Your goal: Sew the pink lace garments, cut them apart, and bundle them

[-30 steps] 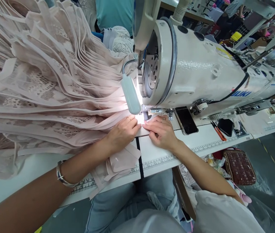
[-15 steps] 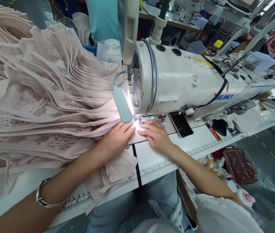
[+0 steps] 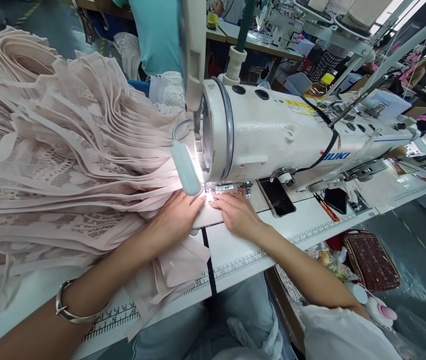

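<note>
At the needle area of a white sewing machine [image 3: 261, 135], my two hands meet under a bright light. My left hand [image 3: 178, 215] lies against the beige lace fabric [image 3: 122, 192], its thumb and fingers closed on the cloth just left of the presser foot [image 3: 222, 187]. On the other side my right hand [image 3: 240, 215] bends its fingertips onto the work beside the foot, close to my left fingertips. Glare and my fingers hide most of the cloth there. A pale green lamp [image 3: 186, 170] hangs just above my left fingers. Loose fabric pieces [image 3: 180, 265] drape over the table's front edge.
A tall pile of folded beige garments [image 3: 40, 120] fills the left. A phone [image 3: 277, 197], orange-handled snips [image 3: 327, 207] and a black object [image 3: 336, 200] lie right of my hand. A printed ruler [image 3: 243, 261] runs along the table edge. Another person [image 3: 158, 37] is behind the machine.
The camera view has shifted slightly, so the machine sits a little lower and further left. My hands stay at the needle area, their fingertips slightly closer together.
</note>
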Action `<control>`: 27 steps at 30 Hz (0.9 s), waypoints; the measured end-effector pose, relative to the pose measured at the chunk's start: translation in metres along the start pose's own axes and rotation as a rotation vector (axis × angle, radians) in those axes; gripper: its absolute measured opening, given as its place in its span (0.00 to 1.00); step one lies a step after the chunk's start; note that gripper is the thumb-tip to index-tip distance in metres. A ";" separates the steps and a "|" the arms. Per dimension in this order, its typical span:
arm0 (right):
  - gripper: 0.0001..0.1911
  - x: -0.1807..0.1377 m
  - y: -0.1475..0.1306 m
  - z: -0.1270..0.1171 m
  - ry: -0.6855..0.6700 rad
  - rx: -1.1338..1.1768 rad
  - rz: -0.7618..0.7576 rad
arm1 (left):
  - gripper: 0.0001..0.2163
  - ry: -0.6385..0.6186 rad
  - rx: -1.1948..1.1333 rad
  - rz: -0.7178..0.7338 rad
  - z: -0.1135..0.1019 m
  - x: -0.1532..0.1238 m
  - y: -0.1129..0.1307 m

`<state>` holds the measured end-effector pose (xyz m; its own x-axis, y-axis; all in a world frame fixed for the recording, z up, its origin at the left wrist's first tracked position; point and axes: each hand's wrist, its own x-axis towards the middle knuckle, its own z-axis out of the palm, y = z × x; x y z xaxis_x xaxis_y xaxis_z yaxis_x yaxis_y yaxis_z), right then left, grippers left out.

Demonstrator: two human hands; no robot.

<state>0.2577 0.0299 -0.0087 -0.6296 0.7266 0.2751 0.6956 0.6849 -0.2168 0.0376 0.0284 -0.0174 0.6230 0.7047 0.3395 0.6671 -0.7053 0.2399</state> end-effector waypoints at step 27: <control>0.24 0.015 0.004 -0.002 -0.258 -0.108 0.186 | 0.12 -0.095 0.134 -0.380 -0.007 0.017 0.010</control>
<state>0.2519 0.0438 -0.0032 -0.5461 0.8377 -0.0087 0.8305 0.5399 -0.1372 0.0523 0.0325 -0.0028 0.3527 0.9214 0.1630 0.9003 -0.3816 0.2092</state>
